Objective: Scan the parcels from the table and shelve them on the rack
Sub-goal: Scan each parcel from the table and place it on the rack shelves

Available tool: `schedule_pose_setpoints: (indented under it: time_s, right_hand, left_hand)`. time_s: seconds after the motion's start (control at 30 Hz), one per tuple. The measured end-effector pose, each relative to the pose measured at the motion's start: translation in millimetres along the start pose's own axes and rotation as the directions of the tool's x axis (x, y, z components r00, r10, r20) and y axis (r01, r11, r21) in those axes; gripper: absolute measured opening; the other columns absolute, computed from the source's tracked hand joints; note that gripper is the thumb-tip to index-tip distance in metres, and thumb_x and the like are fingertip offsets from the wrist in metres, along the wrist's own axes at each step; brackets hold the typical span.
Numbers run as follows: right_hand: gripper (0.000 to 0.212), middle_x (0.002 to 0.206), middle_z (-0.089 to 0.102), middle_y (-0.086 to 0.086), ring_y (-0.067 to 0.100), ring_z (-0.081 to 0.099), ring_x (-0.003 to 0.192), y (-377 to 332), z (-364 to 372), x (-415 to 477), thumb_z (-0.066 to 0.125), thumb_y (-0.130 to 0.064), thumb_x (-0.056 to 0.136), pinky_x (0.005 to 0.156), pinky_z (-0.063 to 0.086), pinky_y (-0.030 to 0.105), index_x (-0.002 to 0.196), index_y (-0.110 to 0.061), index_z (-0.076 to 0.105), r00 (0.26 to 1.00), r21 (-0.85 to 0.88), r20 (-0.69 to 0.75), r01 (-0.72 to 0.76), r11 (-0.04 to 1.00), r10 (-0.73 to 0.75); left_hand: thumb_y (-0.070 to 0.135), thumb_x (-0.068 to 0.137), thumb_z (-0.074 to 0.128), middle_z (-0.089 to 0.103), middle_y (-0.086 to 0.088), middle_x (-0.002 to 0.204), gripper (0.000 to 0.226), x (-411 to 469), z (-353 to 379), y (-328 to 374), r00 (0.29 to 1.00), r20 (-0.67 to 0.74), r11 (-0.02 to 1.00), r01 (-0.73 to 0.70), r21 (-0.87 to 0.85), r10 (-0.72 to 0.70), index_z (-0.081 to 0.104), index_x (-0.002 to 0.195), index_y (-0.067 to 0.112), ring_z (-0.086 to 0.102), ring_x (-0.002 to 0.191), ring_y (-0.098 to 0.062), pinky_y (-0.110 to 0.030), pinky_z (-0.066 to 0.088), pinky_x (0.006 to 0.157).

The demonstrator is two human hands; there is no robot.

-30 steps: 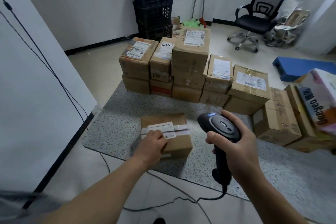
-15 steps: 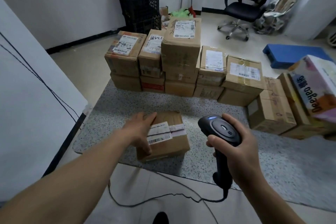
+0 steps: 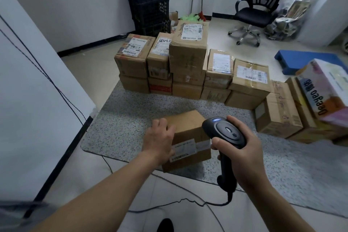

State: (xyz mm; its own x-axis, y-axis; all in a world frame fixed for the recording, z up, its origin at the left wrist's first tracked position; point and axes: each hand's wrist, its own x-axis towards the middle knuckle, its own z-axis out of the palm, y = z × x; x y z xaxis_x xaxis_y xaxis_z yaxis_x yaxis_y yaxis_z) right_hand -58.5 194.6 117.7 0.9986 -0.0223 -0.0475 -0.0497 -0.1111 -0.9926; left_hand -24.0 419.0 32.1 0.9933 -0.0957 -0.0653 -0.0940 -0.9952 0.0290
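box (image 3: 188,133): near tabletop (image 3: 131,118) edge, now tipped; label (image 3: 186,149) gone from top to front.
L hand (image 3: 160,141): fingers clamped on box's left side.
R hand (image 3: 243,156): fingers wrapped round scanner (image 3: 224,133), moved closer.
task: scan prob. imminent.

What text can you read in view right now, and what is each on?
"Deeyeo": printed sideways on the colourful pack at far right; the characters beside it are unclear.
Handwritten marking on top of one of the stacked parcels: not legible.
Shipping labels on those parcels: too small to read.
Label on the parcel held by the left hand: blurred.
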Motion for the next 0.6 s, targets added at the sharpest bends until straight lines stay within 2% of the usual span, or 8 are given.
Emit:
schedule_pose_setpoints:
  time_s: [0.07, 0.1, 0.17, 0.23, 0.3, 0.4, 0.5, 0.6]
  right_hand:
    - [0.083, 0.107, 0.07, -0.02, 0.017, 0.073, 0.096, 0.3, -6.0, -5.0, 0.084, -0.036, 0.057, 0.075, 0.062, 0.035, 0.135, -0.027, 0.06, 1.0, -0.003, -0.006, 0.0, 1.0, 0.0]
    - [0.083, 0.107, 0.069, -0.022, 0.016, 0.073, 0.096, 0.4, -8.4, -7.5, 0.085, -0.036, 0.057, 0.076, 0.063, 0.035, 0.136, -0.026, 0.059, 1.0, -0.008, -0.009, 0.0, 1.0, -0.001]
    - [0.078, 0.107, 0.069, -0.021, 0.013, 0.072, 0.098, 1.4, -13.2, -12.6, 0.084, -0.028, 0.06, 0.076, 0.063, 0.034, 0.135, -0.026, 0.059, 1.0, -0.016, -0.014, 0.001, 1.0, -0.001]
    - [0.077, 0.107, 0.07, -0.015, 0.01, 0.071, 0.098, 2.6, -16.4, -17.1, 0.083, -0.026, 0.061, 0.077, 0.062, 0.032, 0.135, -0.025, 0.06, 1.0, -0.013, -0.019, -0.003, 1.0, 0.003]
    - [0.079, 0.109, 0.07, -0.012, 0.011, 0.072, 0.098, 3.3, -18.4, -20.7, 0.083, -0.027, 0.06, 0.078, 0.062, 0.033, 0.135, -0.024, 0.061, 1.0, -0.012, -0.028, -0.008, 1.0, 0.008]
    - [0.085, 0.109, 0.071, -0.013, 0.014, 0.072, 0.096, 4.1, -21.3, -25.6, 0.085, -0.038, 0.054, 0.076, 0.062, 0.035, 0.135, -0.025, 0.062, 0.999, -0.012, -0.034, -0.002, 1.0, 0.001]
    - [0.083, 0.115, 0.07, -0.009, 0.014, 0.072, 0.097, 1.3, -22.7, -28.1, 0.086, -0.036, 0.057, 0.079, 0.063, 0.039, 0.135, -0.027, 0.061, 1.0, -0.027, -0.018, 0.002, 1.0, -0.003]
    - [0.075, 0.113, 0.071, -0.012, 0.013, 0.072, 0.096, -3.2, -20.6, -29.7, 0.085, -0.031, 0.059, 0.079, 0.063, 0.04, 0.13, -0.036, 0.061, 1.0, -0.044, 0.026, 0.007, 0.999, -0.006]
  left_hand:
    - [0.058, 0.071, 0.077, 0.04, -0.007, 0.131, 0.068, 0.1, -5.6, -1.7, 0.997, 0.065, 0.998, -0.034, -0.047, 0.037, 0.047, 0.124, 0.028, 0.038, 0.118, -0.027, -0.04, 0.045, 0.095]
    - [0.057, 0.069, 0.079, 0.036, -0.007, 0.139, 0.069, 1.5, -8.9, -2.9, 0.989, 0.14, 0.996, -0.037, -0.078, 0.048, 0.047, 0.124, 0.03, 0.035, 0.126, -0.028, -0.044, 0.043, 0.1]
    - [0.048, 0.064, 0.086, 0.021, -0.002, 0.154, 0.07, 4.5, -17.3, -3.0, 0.943, 0.326, 0.984, -0.006, -0.179, 0.065, 0.047, 0.12, 0.034, 0.024, 0.14, -0.031, -0.053, 0.038, 0.11]
    - [0.039, 0.061, 0.091, 0.019, -0.001, 0.155, 0.071, 7.1, -21.0, -0.8, 0.897, 0.433, 0.971, 0.017, -0.237, 0.09, 0.044, 0.114, 0.035, 0.025, 0.139, -0.031, -0.051, 0.04, 0.11]
    - [0.037, 0.059, 0.092, 0.028, -0.003, 0.144, 0.077, 9.8, -21.8, 0.4, 0.887, 0.448, 0.974, -0.005, -0.226, 0.109, 0.04, 0.114, 0.034, 0.033, 0.128, -0.027, -0.046, 0.045, 0.105]
    - [0.038, 0.058, 0.093, 0.037, -0.003, 0.136, 0.089, 19.2, -21.5, -3.5, 0.885, 0.453, 0.971, 0.008, -0.241, 0.105, 0.039, 0.128, 0.035, 0.039, 0.119, -0.025, -0.042, 0.047, 0.099]
    - [0.034, 0.06, 0.094, 0.043, -0.003, 0.142, 0.1, 29.6, -33.6, -15.5, 0.866, 0.498, 0.929, 0.153, -0.336, 0.038, 0.039, 0.144, 0.04, 0.047, 0.121, -0.027, -0.039, 0.048, 0.096]
    - [0.022, 0.067, 0.092, 0.038, 0.001, 0.154, 0.095, 34.8, -59.4, -31.5, 0.854, 0.52, 0.825, 0.28, -0.491, 0.021, 0.043, 0.148, 0.033, 0.042, 0.131, -0.025, -0.036, 0.045, 0.095]
